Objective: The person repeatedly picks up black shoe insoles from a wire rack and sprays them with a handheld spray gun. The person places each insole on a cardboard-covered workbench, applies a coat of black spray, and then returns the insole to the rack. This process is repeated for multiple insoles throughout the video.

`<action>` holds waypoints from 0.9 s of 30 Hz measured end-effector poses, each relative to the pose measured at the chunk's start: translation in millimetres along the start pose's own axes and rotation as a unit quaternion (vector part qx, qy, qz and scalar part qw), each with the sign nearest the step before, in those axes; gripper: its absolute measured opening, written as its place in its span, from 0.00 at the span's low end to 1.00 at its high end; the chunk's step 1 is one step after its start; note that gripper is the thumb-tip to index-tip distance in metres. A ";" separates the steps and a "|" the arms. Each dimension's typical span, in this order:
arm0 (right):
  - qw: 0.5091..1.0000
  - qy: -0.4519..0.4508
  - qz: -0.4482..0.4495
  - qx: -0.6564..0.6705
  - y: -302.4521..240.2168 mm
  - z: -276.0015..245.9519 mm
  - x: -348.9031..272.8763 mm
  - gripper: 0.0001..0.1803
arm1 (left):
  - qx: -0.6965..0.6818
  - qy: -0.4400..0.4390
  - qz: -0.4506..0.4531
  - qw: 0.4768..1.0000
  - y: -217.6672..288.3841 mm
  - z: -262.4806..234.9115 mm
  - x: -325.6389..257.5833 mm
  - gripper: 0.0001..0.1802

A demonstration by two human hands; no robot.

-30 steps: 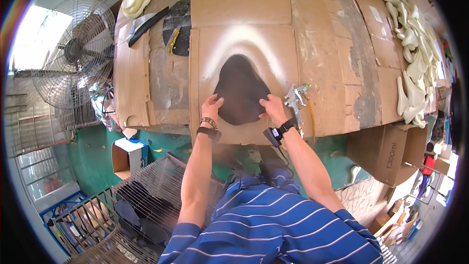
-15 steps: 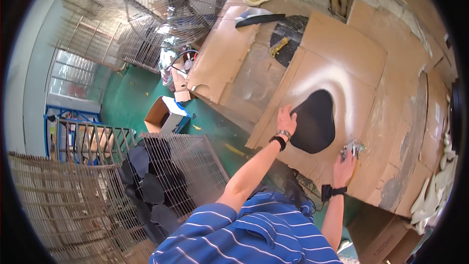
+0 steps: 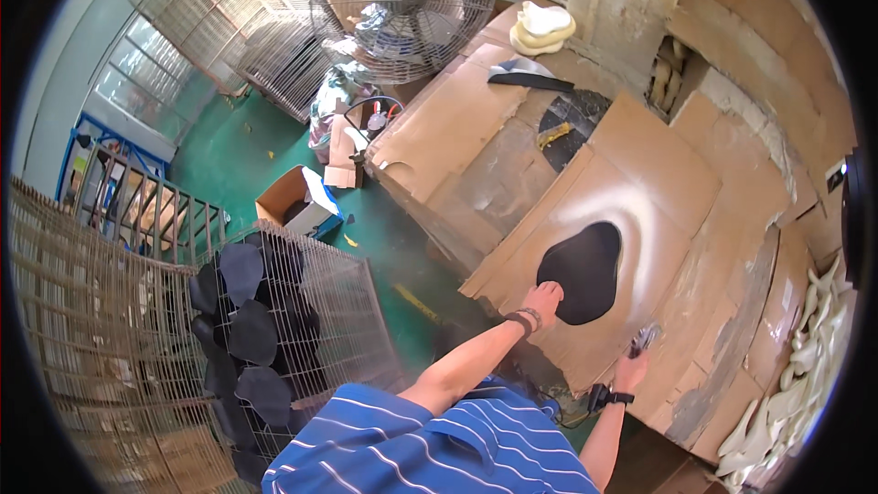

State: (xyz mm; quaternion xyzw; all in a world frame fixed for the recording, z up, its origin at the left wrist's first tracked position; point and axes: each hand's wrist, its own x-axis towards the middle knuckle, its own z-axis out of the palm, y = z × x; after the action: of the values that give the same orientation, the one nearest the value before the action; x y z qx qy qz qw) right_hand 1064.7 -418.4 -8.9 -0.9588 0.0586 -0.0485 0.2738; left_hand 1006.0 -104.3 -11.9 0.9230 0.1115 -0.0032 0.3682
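Nearest the camera, the person's blue striped shirt [image 3: 439,444] fills the lower edge, and both forearms reach up from it. The right hand [image 3: 631,370], at about five o'clock, is clenched around a small metal spray tool [image 3: 646,338], which it holds just off the lower right side of the black piece. The left hand [image 3: 543,296], with a dark band at the wrist, rests its fingertips on the near edge of the black flat pad [image 3: 583,270]; whether it pinches that edge or only presses it cannot be told. The pad lies flat on a cardboard sheet [image 3: 640,192] ringed with pale overspray, on the bench [image 3: 457,128], a little right of centre. Judging by this, the step in hand is taking hold of the sprayed pad, and the next move would call for a firm pinch on its rim and a clean lift. At eight o'clock a wire cage [image 3: 302,311] holds more black pads [image 3: 247,334]. Farther off, at twelve o'clock, stands a large fan [image 3: 407,5].
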 end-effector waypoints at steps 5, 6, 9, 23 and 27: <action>0.984 -0.004 0.105 0.144 -2.8 -70.7 -33.1 0.10 | -0.014 -0.061 -0.083 0.995 -0.5 -3.3 10.4 0.19; 0.973 -0.028 0.133 0.185 -21.8 -95.8 -48.9 0.09 | -0.028 -0.069 -0.097 0.992 -1.6 -6.3 12.9 0.18; 0.942 -0.098 0.124 0.295 -57.6 -148.7 -87.5 0.08 | -0.119 -0.049 -0.116 0.985 -20.1 -0.4 24.0 0.18; 0.904 -0.101 0.031 0.414 -208.7 -222.6 -206.5 0.28 | -0.461 -0.131 -0.064 0.875 -99.3 -31.6 -57.7 0.13; 0.909 -0.162 0.031 0.382 -244.5 -235.2 -236.1 0.37 | -0.344 -0.254 -0.222 0.876 -158.2 -61.4 -113.2 0.17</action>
State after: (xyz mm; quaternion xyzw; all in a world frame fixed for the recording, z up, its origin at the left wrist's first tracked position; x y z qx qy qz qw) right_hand 822.9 -301.7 305.3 -0.7732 0.0204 0.0969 0.6264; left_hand 858.0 25.8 -64.6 0.6569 0.2102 -0.2806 0.6675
